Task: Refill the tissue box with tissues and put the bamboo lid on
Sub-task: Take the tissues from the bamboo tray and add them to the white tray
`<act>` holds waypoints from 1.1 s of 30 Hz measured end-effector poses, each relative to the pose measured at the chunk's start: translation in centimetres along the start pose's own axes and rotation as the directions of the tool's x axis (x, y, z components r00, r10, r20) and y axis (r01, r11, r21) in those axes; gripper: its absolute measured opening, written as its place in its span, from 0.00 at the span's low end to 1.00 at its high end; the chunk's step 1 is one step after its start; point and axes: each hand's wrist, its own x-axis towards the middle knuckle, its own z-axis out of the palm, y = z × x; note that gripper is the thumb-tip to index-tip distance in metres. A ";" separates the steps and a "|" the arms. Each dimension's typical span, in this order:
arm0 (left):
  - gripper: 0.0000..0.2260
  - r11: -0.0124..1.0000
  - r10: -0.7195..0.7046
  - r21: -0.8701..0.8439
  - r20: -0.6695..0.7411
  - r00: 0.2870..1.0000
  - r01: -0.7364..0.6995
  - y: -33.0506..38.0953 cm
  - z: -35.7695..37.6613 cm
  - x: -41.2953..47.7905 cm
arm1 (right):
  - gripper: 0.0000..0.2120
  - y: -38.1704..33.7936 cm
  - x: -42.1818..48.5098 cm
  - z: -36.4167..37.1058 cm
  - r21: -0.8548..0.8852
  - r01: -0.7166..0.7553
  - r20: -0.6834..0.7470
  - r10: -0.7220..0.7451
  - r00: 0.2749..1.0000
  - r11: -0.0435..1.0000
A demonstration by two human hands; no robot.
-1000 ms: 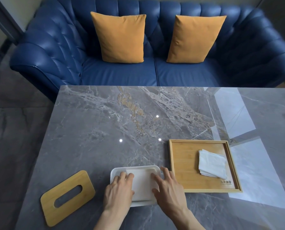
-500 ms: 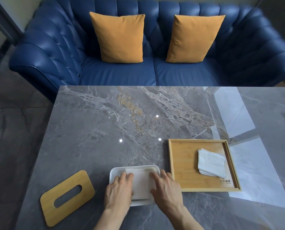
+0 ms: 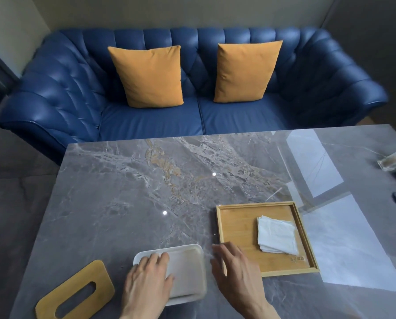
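- While I watch through the head camera, the white tissue box (image 3: pixel 192 252) sits open-topped near the front edge of the grey marble table (image 3: pixel 123 192); I use this box as the landmark for all positions below.
- Inside the box I see a flat layer of white tissues (image 3: pixel 186 272).
- My left hand (image 3: pixel 147 283) lies palm down across the left part of the box, fingers loosely spread and resting on the tissues and the box's left rim. It grips nothing that I can see.
- My right hand (image 3: pixel 236 272) is just right of the box, apart from it, fingers extended and slightly parted, empty. Its outline is blurred, and I cannot tell whether it touches the table.
- The bamboo lid (image 3: pixel 75 293), with its oval slot, lies flat on the table to the left of the box, separate from it and from both hands.
- A bamboo tray (image 3: pixel 238 226) lies to the right of the box and slightly farther back. It holds a folded stack of spare tissues (image 3: pixel 276 234) in its right half.
- Beyond the table, behind the box, stands a blue sofa (image 3: pixel 54 88) with two orange cushions (image 3: pixel 149 75).
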 end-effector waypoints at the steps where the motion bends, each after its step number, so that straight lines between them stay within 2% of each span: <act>1: 0.20 1.000 0.012 -0.016 -0.020 1.000 -0.012 0.7 -0.3 0.3 | 0.11 1.2 -0.1 -0.5 0.010 -0.039 -0.027 0.039 0.999 0.999; 3: 0.15 0.998 0.033 -0.060 -0.043 0.999 -0.035 2.6 -0.9 1.0 | 0.10 4.3 -0.4 -1.9 0.037 -0.158 -0.074 0.160 0.984 0.987; 5: 0.10 0.977 -0.001 -0.214 -0.035 0.999 -0.007 4.9 -2.0 1.8 | 0.10 7.2 -0.2 -3.2 0.086 -0.278 -0.123 0.287 0.950 0.957; 6: 0.09 0.958 0.016 -0.286 -0.051 0.999 -0.030 8.2 -2.0 3.2 | 0.10 10.6 -0.5 -4.4 0.131 -0.361 -0.134 0.378 0.916 0.923; 7: 0.09 0.932 0.025 -0.360 -0.040 0.999 -0.038 10.9 -1.8 4.3 | 0.10 13.5 -0.7 -5.5 0.168 -0.437 -0.128 0.459 0.879 0.884; 9: 0.09 0.877 0.000 -0.481 0.009 1.000 0.004 12.2 -1.9 5.1 | 0.13 15.1 0.0 -5.8 0.187 -0.509 -0.087 0.531 0.843 0.840; 12: 0.08 0.864 -0.001 -0.503 0.048 0.999 0.026 13.7 -1.1 6.4 | 0.17 16.5 0.3 -6.0 0.233 -0.590 -0.009 0.608 0.794 0.773; 15: 0.08 0.875 0.015 -0.484 0.076 0.997 0.023 16.5 -0.3 7.8 | 0.20 18.3 1.0 -6.2 0.220 -0.632 0.052 0.638 0.768 0.743; 20: 0.09 0.880 -0.032 -0.460 0.190 0.981 0.118 21.5 1.0 10.2 | 0.22 20.7 2.4 -6.0 0.213 -0.658 0.131 0.646 0.752 0.722; 25: 0.15 0.864 -0.113 -0.446 0.279 0.954 0.233 24.2 3.3 12.1 | 0.19 21.6 3.5 -5.2 0.252 -0.651 0.135 0.640 0.756 0.716; 31: 0.07 0.831 -0.261 -0.406 0.318 0.911 0.380 26.0 4.8 13.1 | 0.13 22.0 4.1 -4.8 0.290 -0.647 0.104 0.648 0.754 0.705; 33: 0.09 0.828 -0.310 -0.384 0.294 0.904 0.409 26.2 5.0 13.1 | 0.12 22.3 4.3 -4.7 0.295 -0.644 0.104 0.646 0.756 0.706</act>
